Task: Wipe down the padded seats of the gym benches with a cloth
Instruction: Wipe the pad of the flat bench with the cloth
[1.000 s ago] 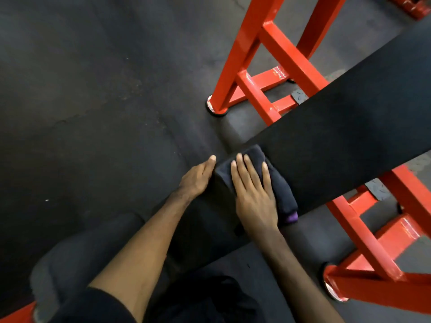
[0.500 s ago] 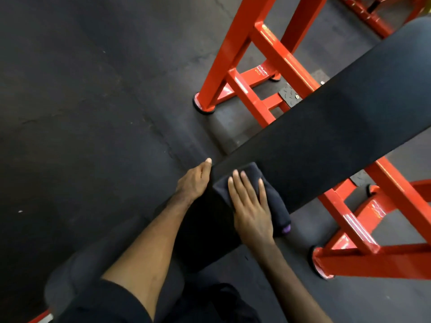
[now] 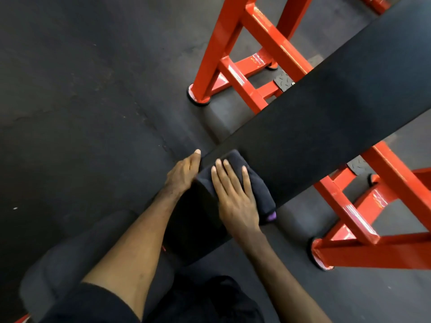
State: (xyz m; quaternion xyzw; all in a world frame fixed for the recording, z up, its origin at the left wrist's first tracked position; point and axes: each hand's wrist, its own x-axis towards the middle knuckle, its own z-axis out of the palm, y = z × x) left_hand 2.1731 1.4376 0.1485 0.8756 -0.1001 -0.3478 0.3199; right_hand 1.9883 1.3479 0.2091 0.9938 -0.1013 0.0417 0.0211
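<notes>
Right now, from my head camera, my right hand (image 3: 235, 197) lies flat on the folded dark cloth (image 3: 254, 183), fingers straight and slightly spread, pressing it onto the black padded seat (image 3: 326, 127). The cloth sits on the near part of the seat, across most of its width, and a small purple tag (image 3: 271, 216) shows at the cloth's corner by the seat's right edge. My left hand (image 3: 184, 173) rests against the seat's left edge just beside the cloth, fingers straight and together, gripping nothing. The seat is a long, matte black pad running diagonally away from me. Its red steel frame (image 3: 247, 73) stands on the dark rubber floor (image 3: 81, 101) on both sides of the seat.
</notes>
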